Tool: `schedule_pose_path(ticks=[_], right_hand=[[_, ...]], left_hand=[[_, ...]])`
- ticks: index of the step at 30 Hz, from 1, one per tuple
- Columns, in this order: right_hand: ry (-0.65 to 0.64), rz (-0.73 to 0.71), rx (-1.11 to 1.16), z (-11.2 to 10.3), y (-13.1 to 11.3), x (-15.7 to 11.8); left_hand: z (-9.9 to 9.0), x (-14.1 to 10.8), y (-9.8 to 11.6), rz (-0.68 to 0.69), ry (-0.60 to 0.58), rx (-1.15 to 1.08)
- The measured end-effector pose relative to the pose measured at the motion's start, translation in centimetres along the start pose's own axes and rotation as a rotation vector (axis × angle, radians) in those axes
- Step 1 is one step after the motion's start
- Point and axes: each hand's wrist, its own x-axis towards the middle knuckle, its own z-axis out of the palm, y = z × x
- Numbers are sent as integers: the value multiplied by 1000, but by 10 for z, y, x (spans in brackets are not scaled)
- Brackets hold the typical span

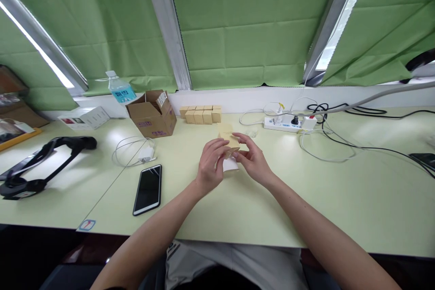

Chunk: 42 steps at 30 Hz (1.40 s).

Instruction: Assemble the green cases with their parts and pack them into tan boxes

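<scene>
Between my two hands is a small tan cardboard box (228,144), partly folded, with a flap up at the back and a pale inner face low at the front. My left hand (213,161) has its fingers curled on the box's left side. On the right side, my right hand (250,157) pinches the box with thumb and forefinger. Fingers cover part of its edges. Behind it, against the wall, several finished-looking small tan boxes (203,115) stand in rows. A small clear item (251,133) lies just beyond my right hand, too faint to name.
Left of the small boxes stands an open brown carton (152,115), beside a water bottle (121,88). A phone (147,189), a white charger with cable (146,154) and a black headset (47,163) lie leftward. A power strip (283,124) with tangled cables (340,145) lies back right.
</scene>
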Motion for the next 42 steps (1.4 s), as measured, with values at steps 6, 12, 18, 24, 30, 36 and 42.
schedule_pose_path(ticks=[6, 12, 18, 24, 30, 36, 42], right_hand=[[22, 15, 102, -1, -2, 1], [81, 101, 311, -8, -7, 4], [78, 108, 388, -8, -11, 2], [15, 88, 456, -10, -11, 2], [-31, 183, 531, -20, -15, 2], [-153, 219, 717, -27, -18, 6], [-313, 361, 751, -29, -18, 11]], left_hand=[[-1, -1, -2, -55, -3, -141], [-12, 3, -4, 81, -98, -23], [-11, 1, -9, 194, -141, 86], [-8, -2, -9, 235, -74, 139], [-12, -5, -3, 227, -22, 136], [-21, 7, -8, -81, 59, 140], [-23, 10, -22, -319, -182, -85]])
